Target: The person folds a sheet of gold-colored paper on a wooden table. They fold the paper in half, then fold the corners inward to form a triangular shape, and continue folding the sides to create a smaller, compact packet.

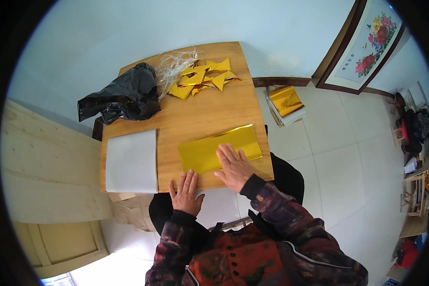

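Observation:
A folded sheet of shiny gold foil paper [200, 150] lies as a long rectangle near the front right of the wooden table [214, 110]. My right hand [234, 167] rests on its right half, fingers stretched out flat. At the table's front edge is my left hand [188, 193], its fingers extended and the tips by the foil's lower left corner. Neither hand grips anything. To the left lies a stack of pale grey paper [131, 162]. Several folded gold paper shapes [200, 78] are heaped at the back of the table.
A black plastic bag [126, 93] slumps at the back left, beside a tangle of clear plastic strands [172, 69]. On the tiled floor at right lies a pile with gold sheets [286, 101] on top. A framed flower picture [364, 45] leans by the wall.

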Demonstrator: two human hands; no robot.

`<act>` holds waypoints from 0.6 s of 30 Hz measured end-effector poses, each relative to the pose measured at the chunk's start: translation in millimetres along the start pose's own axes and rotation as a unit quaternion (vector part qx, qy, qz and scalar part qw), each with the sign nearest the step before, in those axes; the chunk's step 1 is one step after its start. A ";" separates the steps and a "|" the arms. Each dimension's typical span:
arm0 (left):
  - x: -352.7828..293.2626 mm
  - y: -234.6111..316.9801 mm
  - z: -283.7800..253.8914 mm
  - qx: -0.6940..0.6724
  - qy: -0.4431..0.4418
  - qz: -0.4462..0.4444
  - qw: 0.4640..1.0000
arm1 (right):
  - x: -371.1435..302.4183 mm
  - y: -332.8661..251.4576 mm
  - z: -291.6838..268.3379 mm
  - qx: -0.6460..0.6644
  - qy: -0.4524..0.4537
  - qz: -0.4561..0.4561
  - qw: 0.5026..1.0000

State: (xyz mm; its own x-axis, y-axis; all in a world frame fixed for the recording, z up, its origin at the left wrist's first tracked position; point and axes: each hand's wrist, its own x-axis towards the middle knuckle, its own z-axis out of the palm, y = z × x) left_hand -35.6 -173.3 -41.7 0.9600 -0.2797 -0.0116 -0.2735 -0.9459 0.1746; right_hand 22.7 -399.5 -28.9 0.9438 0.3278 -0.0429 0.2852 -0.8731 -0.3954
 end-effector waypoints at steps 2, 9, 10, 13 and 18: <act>0.0 -0.2 0.5 0.003 0.001 -0.001 1.000 | 12.8 2.8 4.3 -0.004 -0.007 0.001 1.000; -0.7 -1.1 1.9 -0.024 0.010 -0.001 1.000 | 10.3 60.3 -10.0 -0.053 0.030 0.094 0.994; -0.4 -0.9 0.7 -0.024 0.013 -0.003 1.000 | 11.0 66.5 -14.6 -0.061 0.032 0.104 0.992; 1.4 2.3 -6.5 -0.018 0.002 -0.007 1.000 | 11.1 81.6 -32.8 -0.042 0.031 0.178 0.983; 16.6 14.6 -27.1 -0.047 -0.043 -0.034 0.997 | -5.1 71.7 -40.7 -0.073 0.106 0.101 0.986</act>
State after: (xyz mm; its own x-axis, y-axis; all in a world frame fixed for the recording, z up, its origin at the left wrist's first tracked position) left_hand -22.0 -187.3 -12.6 0.9663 -0.2328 -0.1102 -0.1978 -0.9447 0.2617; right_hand 45.1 -478.5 -19.7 0.9931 0.0717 0.0923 0.0937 -0.9605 -0.2621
